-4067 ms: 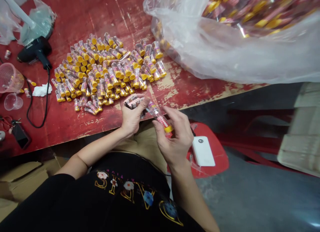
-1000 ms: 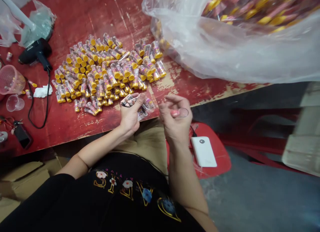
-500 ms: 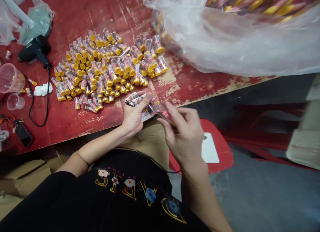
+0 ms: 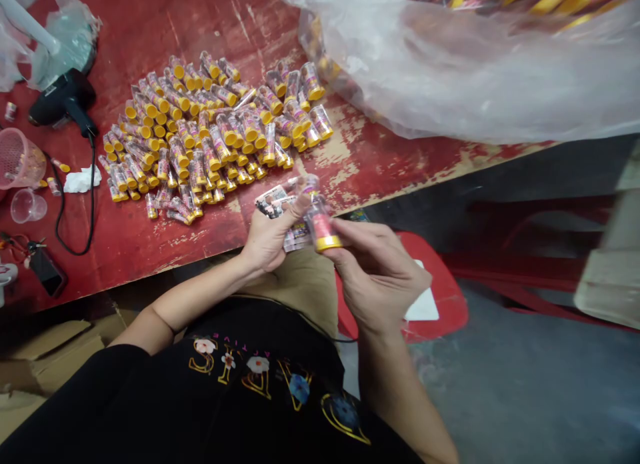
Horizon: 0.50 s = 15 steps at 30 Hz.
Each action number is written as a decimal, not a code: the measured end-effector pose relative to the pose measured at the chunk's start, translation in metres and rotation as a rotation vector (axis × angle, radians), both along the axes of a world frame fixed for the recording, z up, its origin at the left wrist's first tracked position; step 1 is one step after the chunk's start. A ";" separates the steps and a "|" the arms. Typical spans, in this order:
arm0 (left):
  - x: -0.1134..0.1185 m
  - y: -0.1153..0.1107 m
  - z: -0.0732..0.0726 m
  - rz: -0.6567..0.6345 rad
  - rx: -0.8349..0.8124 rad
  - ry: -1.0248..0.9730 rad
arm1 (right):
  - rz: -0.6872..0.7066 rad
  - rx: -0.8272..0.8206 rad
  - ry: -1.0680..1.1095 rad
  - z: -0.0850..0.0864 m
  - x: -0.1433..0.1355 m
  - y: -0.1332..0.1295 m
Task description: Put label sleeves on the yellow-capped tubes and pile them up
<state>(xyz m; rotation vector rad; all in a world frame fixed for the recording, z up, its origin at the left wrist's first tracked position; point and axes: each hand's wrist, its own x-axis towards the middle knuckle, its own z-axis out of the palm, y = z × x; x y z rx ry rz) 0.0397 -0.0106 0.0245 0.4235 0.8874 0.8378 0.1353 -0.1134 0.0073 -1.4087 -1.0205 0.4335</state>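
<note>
One clear cylindrical plastic tube (image 4: 321,225) lies at the near edge of the worn red bench (image 4: 135,254), right hand (image 4: 383,271) pinching its yellow cap (image 4: 329,243); left hand (image 4: 270,236) grasps printed film sleeves (image 4: 274,201). Probably light, stiff, slippery; best held capwards.

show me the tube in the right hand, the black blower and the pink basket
Yellow-capped tube (image 4: 321,225), head view: on its see-through side
Black blower (image 4: 62,100), head view: on its barrel
Pink basket (image 4: 13,159), head view: on its mesh wall
</note>
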 end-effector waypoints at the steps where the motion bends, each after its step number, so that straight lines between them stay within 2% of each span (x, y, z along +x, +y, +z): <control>1: 0.000 0.001 0.000 -0.015 -0.014 -0.018 | 0.013 0.005 -0.012 0.000 -0.001 0.001; 9: -0.006 0.012 0.003 -0.121 -0.054 0.017 | -0.009 0.003 -0.217 -0.008 -0.002 -0.002; 12: -0.005 0.010 0.006 -0.151 -0.059 -0.004 | -0.169 0.057 -0.134 -0.011 -0.011 0.000; 15: -0.003 0.006 0.007 -0.144 -0.036 -0.030 | -0.220 0.069 0.064 -0.014 -0.022 0.003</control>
